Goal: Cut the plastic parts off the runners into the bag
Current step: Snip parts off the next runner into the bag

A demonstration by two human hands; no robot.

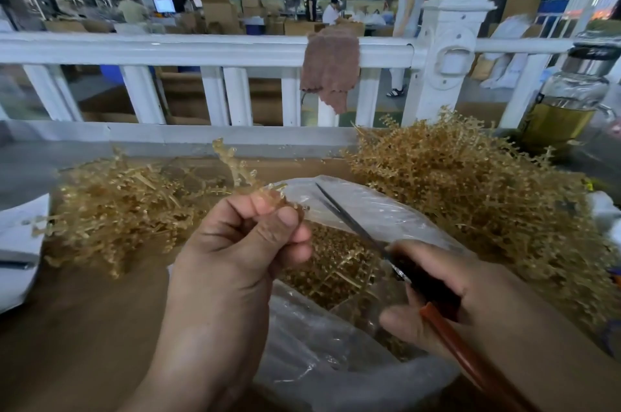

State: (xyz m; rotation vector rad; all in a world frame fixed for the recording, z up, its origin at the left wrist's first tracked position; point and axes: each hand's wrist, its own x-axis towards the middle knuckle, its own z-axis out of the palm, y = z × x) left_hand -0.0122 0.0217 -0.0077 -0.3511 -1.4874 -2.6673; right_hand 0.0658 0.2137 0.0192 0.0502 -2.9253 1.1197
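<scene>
My left hand point(242, 243) pinches a translucent amber runner point(235, 166) between thumb and fingers, its branch sticking up and left above the bag. My right hand point(453, 297) grips scissors point(349, 216) by their dark and red handles, the blades pointing up-left toward the runner's lower end, close beside my left fingertips. Under both hands sits an open clear plastic bag point(336, 358) holding many small amber cut parts point(329, 263). Whether the blades touch the runner is unclear.
A heap of amber runners point(470, 183) lies at the right and another pile point(117, 206) at the left on the brown table. A glass jar point(568, 102) stands far right. A white railing point(168, 52) with a brown cloth point(329, 72) runs behind; people work beyond it.
</scene>
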